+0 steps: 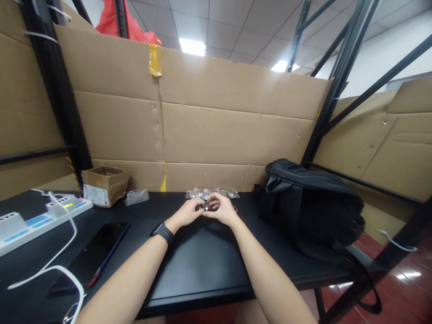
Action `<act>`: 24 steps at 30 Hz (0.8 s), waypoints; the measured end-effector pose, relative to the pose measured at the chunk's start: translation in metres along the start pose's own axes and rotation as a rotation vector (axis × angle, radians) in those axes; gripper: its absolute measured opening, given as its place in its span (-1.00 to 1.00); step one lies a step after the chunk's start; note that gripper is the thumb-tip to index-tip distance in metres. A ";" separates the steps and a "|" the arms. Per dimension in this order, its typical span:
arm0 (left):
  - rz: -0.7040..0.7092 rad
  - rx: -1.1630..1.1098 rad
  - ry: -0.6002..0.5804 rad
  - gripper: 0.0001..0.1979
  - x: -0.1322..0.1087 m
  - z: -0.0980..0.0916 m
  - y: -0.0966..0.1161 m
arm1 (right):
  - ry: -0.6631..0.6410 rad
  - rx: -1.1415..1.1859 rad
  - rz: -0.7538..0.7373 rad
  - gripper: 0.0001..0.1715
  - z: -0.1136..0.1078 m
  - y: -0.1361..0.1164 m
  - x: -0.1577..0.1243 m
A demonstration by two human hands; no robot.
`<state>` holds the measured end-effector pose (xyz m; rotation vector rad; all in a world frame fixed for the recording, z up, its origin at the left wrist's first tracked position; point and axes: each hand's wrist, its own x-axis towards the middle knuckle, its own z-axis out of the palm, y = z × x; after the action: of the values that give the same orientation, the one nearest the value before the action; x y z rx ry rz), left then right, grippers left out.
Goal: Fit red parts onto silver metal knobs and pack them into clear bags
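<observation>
Both my hands meet over the middle of the black table point(199, 256), fingertips closed around a small round shiny metal piece point(206, 206) with a bit of red on it. My left hand point(189, 211), with a black watch on its wrist, pinches it from the left. My right hand point(221, 209) grips it from the right, fingers curled over its top. The piece is too small and partly covered to tell its exact kind. Just behind the hands lie clear plastic packets point(232, 194) in a row, holding similar shiny round pieces with red spots.
A black backpack point(313, 211) stands on the right. At left are an open cardboard box point(106, 184), a clear plastic bag point(137, 196), a dark tablet-like device point(97, 252) and a white power strip point(40, 222) with a loose white cable point(64, 249). A cardboard wall point(209, 130) closes the back.
</observation>
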<state>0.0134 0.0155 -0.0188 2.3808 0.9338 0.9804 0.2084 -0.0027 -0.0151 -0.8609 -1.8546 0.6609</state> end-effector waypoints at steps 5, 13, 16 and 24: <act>0.026 0.106 -0.002 -0.81 0.000 -0.008 0.001 | 0.021 -0.103 -0.021 -0.51 -0.003 -0.002 0.001; -0.166 0.326 0.017 -0.82 -0.011 -0.043 -0.020 | 0.291 -0.470 0.098 -0.72 -0.049 0.020 0.001; -0.224 0.343 0.002 -0.83 -0.014 -0.054 -0.026 | 0.317 -0.540 0.227 -0.76 -0.067 0.032 -0.004; -0.276 0.318 -0.093 -0.77 -0.020 -0.059 -0.036 | 0.186 -0.602 0.408 -0.67 -0.075 0.053 -0.012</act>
<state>-0.0554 0.0324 -0.0088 2.4314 1.4251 0.6501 0.2956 0.0254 -0.0314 -1.6635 -1.7365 0.2366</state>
